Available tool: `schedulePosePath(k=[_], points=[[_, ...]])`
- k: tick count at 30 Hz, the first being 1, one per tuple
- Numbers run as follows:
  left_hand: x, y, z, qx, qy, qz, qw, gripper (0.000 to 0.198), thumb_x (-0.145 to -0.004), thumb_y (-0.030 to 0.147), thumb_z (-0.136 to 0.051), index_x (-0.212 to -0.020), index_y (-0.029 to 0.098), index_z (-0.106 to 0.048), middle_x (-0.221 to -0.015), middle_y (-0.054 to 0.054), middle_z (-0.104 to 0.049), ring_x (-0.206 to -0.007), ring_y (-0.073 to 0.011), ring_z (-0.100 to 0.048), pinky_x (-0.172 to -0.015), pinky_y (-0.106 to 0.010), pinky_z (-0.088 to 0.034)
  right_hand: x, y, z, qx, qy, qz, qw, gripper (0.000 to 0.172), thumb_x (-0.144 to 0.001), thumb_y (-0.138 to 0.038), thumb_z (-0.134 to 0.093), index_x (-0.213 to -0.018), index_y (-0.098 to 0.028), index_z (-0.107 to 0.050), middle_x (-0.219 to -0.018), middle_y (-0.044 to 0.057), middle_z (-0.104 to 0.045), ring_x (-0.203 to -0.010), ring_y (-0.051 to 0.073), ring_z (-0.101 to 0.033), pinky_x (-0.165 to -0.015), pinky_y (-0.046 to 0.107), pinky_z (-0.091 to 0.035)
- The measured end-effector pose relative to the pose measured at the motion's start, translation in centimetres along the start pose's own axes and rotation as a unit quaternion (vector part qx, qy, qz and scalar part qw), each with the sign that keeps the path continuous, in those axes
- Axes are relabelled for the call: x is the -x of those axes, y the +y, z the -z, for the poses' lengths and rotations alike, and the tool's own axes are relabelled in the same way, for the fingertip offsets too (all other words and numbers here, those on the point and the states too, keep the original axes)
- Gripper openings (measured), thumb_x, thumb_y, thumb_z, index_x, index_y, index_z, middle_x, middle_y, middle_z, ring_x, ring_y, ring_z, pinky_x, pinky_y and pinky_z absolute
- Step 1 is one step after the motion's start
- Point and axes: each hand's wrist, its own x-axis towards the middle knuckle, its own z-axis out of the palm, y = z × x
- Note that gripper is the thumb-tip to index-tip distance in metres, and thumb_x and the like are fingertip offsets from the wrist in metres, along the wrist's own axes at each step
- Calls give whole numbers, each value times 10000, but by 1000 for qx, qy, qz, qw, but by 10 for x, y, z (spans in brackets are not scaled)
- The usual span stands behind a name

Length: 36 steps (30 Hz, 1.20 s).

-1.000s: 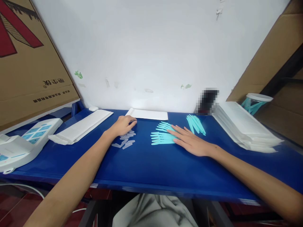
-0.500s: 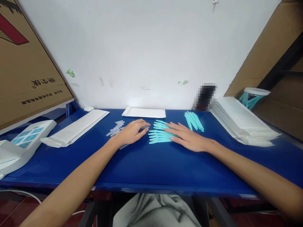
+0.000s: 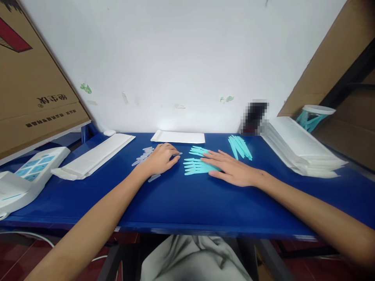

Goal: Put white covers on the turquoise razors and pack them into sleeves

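Note:
In the head view, a row of turquoise plastic sticks (image 3: 197, 168), slim like eyebrow razors, lies on the blue table. My right hand (image 3: 230, 167) rests flat over their right ends, fingers stretched out and hiding those ends. Just left of the row, my left hand (image 3: 162, 158) has its fingers bent, with thumb and forefinger close together. A small clear plastic cap (image 3: 180, 153) pokes out at those fingertips, mostly hidden. Loose clear caps (image 3: 142, 157) lie behind and left of this hand, and another clear cap (image 3: 154, 177) lies in front of its wrist.
A second pile of turquoise sticks (image 3: 240, 147) lies behind my right hand. White sleeves (image 3: 304, 150) are stacked at the right, beside a jar (image 3: 316, 115). White packets (image 3: 178, 137) lie at the back and left (image 3: 96, 156). A white device (image 3: 38, 171) stands far left.
My left hand has drawn slightly left, away from the turquoise row, and the cap in front of its wrist shows more. My right hand stays on the sticks.

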Motion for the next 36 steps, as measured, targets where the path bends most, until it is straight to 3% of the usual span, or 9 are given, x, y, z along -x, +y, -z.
schedulePosePath(k=[3, 9, 15, 18, 24, 26, 29, 32, 36], points=[[0, -2, 0, 1, -1, 5, 1000, 453, -1040, 422, -391, -1247, 181, -713, -1237, -116, -702, -1211, -302, -580, -1020, -475, -420, 3, 1, 2, 8, 10, 5, 1000, 597, -1031, -578, -404, -1589, -371, -352, -1685, 12, -273, -1567, 304, -168, -1261, 607, -101], [0, 1, 2, -3, -7, 5, 1000, 460, -1043, 416, -385, -1237, 161, -715, -1225, -118, -712, -1190, -298, -602, -1034, -480, -419, 4, -8, 1, 20, 19, 60, 998, 496, -1039, -529, -425, -1464, -318, -569, -1621, 47, -418, -1532, 314, -286, -1248, 572, -218], [0, 3, 4, -9, -15, 7, 1000, 460, -1040, 416, -390, -1236, 155, -714, -1217, -118, -718, -1172, -295, -617, -1027, -461, -431, 3, -6, -3, 53, 32, 28, 998, 540, -1045, -530, -404, -1516, -286, -506, -1644, 71, -369, -1539, 321, -263, -1248, 607, -184], [0, 3, 3, -15, -11, 2, 1000, 447, -1039, 399, -392, -1233, 160, -717, -1207, -117, -721, -1169, -293, -619, -1026, -457, -433, 4, -5, -4, 58, 36, 39, 997, 532, -1050, -507, -403, -1526, -286, -489, -1637, 75, -385, -1529, 308, -297, -1239, 588, -233], [-1, 1, 3, -30, -7, -3, 1000, 341, -1002, 296, -463, -1139, 178, -752, -1126, -91, -748, -1076, -275, -659, -997, -442, -443, 3, -11, -4, 77, 64, 99, 990, 421, -1052, -401, -432, -1357, -232, -668, -1542, 117, -520, -1456, 317, -424, -1179, 527, -345], [-2, 0, 4, -22, -8, -10, 1000, 303, -990, 275, -491, -1099, 188, -760, -1093, -81, -756, -1032, -262, -673, -977, -416, -453, 3, -14, -3, 76, 75, 111, 988, 384, -1043, -380, -454, -1264, -218, -723, -1444, 140, -603, -1354, 317, -525, -1103, 496, -409], [-1, 0, 5, 0, -10, -13, 1000, 336, -998, 272, -480, -1219, 168, -711, -1081, -102, -740, -990, -255, -666, -886, -373, -480, 3, -20, -1, 63, 72, 84, 992, 339, -1023, -380, -488, -1077, -204, -773, -1084, 132, -721, -1000, 269, -655, -899, 432, -464], [0, 0, 3, 7, -13, -2, 1000, 419, -1015, 276, -429, -1356, 126, -620, -1074, -141, -690, -973, -268, -637, -814, -367, -487, 5, -26, 4, 35, 37, 10, 999, 317, -993, -442, -531, -947, -214, -747, -779, 47, -661, -773, 218, -607, -822, 398, -419], [2, -1, 1, 21, -17, -13, 1000, 389, -1027, 302, -394, -1202, 157, -710, -1043, -132, -647, -955, -263, -615, -835, -384, -484, 8, -34, 11, 1, 0, -53, 999, 326, -946, -519, -569, -846, -232, -687, -615, -8, -547, -703, 210, -555, -749, 350, -419]])
